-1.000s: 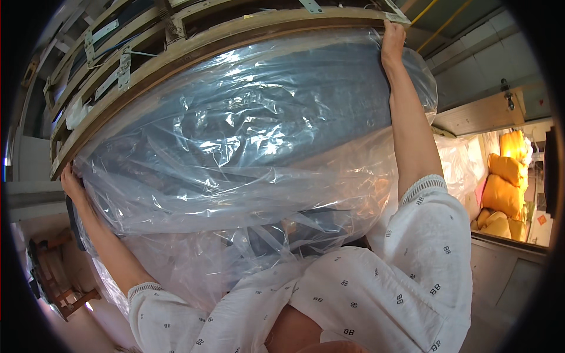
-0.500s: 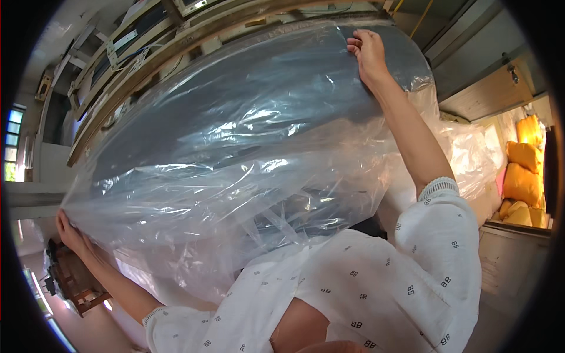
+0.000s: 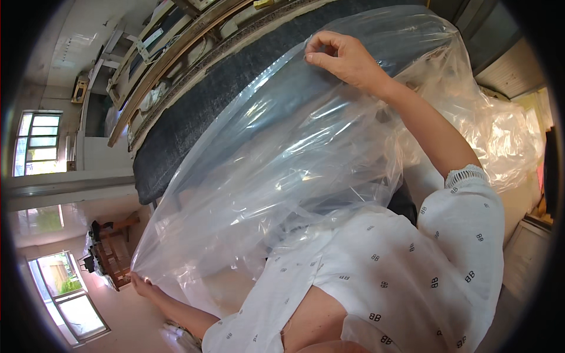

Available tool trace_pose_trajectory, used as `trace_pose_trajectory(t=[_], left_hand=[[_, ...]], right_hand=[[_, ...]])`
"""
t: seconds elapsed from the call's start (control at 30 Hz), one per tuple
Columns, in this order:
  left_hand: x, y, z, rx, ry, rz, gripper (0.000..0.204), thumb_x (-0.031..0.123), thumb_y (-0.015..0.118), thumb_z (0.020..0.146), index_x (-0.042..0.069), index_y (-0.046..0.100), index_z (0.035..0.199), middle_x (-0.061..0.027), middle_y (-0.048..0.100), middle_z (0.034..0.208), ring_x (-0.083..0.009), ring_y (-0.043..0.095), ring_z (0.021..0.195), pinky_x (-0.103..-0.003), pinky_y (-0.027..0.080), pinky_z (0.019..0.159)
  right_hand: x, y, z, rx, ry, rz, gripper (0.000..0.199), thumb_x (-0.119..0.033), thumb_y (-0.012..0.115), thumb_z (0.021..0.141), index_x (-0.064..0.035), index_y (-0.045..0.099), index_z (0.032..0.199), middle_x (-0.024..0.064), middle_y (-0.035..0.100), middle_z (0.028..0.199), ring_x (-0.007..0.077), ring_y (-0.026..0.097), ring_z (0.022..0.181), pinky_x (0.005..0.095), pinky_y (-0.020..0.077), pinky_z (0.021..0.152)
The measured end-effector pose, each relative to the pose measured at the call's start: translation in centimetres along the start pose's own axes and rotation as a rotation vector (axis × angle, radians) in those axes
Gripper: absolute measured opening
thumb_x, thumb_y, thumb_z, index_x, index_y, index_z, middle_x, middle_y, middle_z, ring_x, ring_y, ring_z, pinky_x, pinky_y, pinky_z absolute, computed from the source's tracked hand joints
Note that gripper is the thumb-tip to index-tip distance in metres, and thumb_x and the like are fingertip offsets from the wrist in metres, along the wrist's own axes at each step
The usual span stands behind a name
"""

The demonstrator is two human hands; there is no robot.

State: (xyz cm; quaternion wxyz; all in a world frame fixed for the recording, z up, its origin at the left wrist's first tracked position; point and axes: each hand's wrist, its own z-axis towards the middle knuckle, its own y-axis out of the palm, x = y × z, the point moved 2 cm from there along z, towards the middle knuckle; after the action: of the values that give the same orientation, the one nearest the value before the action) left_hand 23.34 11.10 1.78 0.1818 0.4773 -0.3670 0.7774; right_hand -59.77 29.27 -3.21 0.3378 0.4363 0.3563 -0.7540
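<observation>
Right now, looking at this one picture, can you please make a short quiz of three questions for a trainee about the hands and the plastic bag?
1. True or false: the right hand pinches the clear plastic bag near its upper edge.
2. Which hand holds the bag's lower corner? A) left hand B) right hand C) neither
3. Fill in: part of the bag lies over a large, dark ____ panel.

Key
1. True: thumb and fingers grip the film.
2. A: it grips the corner at lower left.
3. Grey, with a rough, fabric-like surface; pale wooden frames lie beyond it.
</observation>
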Motion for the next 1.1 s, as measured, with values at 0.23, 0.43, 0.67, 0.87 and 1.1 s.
trace_pose_trajectory(t=[0.23, 0.43, 0.67, 0.87, 1.1], left_hand=[[14.1, 17.2, -12.2, -0.387, 1.045, 0.955, 0.018, 0.015, 0.056, 0.08, 0.003, 0.06, 0.092, -0.0157, 0.056, 0.093, -0.0339, 0.052, 0.093, -0.042, 0.041, 0.08], [32.1, 33.7, -39.0, -1.157, 1.213, -0.129, 0.017, 0.004, 0.057, 0.082, 0.002, 0.062, 0.098, -0.0079, 0.057, 0.096, -0.0138, 0.055, 0.088, -0.023, 0.044, 0.074], [37.9, 39.9, -51.3, -1.074, 1.723, -0.445, 0.017, 0.012, 0.067, 0.074, 0.008, 0.066, 0.091, -0.0052, 0.062, 0.088, -0.0173, 0.058, 0.079, -0.024, 0.044, 0.063], [35.0, 43.2, -51.8, -1.691, 0.784, -0.817, 0.012, 0.012, 0.062, 0.081, 0.002, 0.065, 0.086, -0.0046, 0.064, 0.09, -0.0136, 0.058, 0.083, -0.025, 0.047, 0.075], [30.4, 43.9, -53.5, -1.507, -0.516, -1.188, 0.008, 0.017, 0.049, 0.09, 0.012, 0.049, 0.096, -0.0003, 0.054, 0.084, -0.0121, 0.051, 0.072, -0.027, 0.043, 0.066]], right_hand=[[-2.6, -0.6, -2.7, 0.039, 0.03, -0.019, 0.021, -0.008, 0.055, 0.081, -0.0036, 0.053, 0.102, -0.0042, 0.046, 0.062, 0.0041, 0.042, 0.059, 0.0199, 0.0357, 0.057], [-2.4, -2.2, -3.5, 0.118, 0.077, -0.025, 0.029, -0.009, 0.058, 0.075, -0.0025, 0.052, 0.103, -0.0003, 0.05, 0.058, 0.0079, 0.044, 0.054, 0.0228, 0.038, 0.054], [-4.0, -2.3, -3.6, 0.094, 0.102, 0.212, 0.036, -0.01, 0.059, 0.077, 0.0019, 0.05, 0.109, -0.0003, 0.052, 0.063, 0.0059, 0.045, 0.057, 0.0209, 0.0378, 0.054], [-4.6, -8.7, -1.8, -0.09, 0.176, -0.036, 0.026, -0.012, 0.054, 0.082, -0.0019, 0.052, 0.106, -0.0019, 0.052, 0.069, 0.0061, 0.046, 0.061, 0.0211, 0.0381, 0.057], [-3.4, -8.3, 2.0, -0.06, -0.144, -0.503, 0.012, -0.017, 0.055, 0.08, -0.0063, 0.05, 0.079, 0.0065, 0.051, 0.068, 0.0227, 0.05, 0.06, 0.0321, 0.0399, 0.056]])
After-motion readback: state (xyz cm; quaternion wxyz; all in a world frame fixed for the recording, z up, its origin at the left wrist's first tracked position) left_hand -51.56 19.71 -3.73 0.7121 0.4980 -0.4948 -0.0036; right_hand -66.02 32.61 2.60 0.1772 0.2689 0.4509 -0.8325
